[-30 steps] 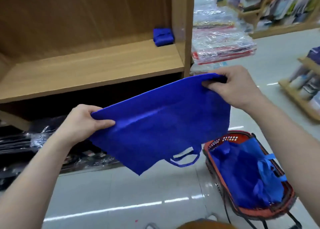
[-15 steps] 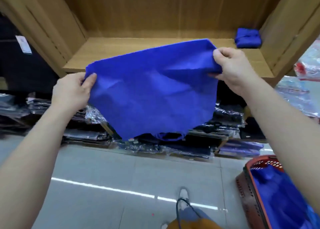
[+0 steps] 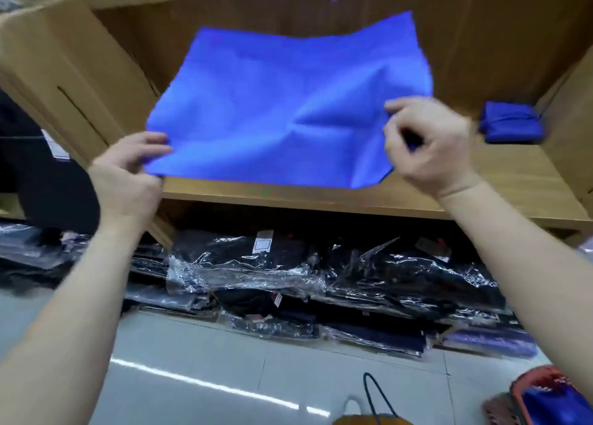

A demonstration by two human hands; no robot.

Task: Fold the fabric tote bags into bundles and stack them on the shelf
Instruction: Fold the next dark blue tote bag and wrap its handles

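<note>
The blue tote (image 3: 282,103) lies spread across the wooden shelf (image 3: 500,180), its far edge riding up the back panel, so the board likely serves as a flat base for folding. The left hand (image 3: 128,171) pinches the near left corner and the right hand (image 3: 426,142) clenches the near right edge, keeping the cloth taut and square. One finished bundle (image 3: 510,123) sits at the shelf's right end, well apart, leaving folding room.

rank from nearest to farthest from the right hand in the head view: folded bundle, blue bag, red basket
1. blue bag, pinched in the right hand at its near right corner
2. folded bundle, just right, on the shelf
3. red basket, down on the floor, bottom right
</note>
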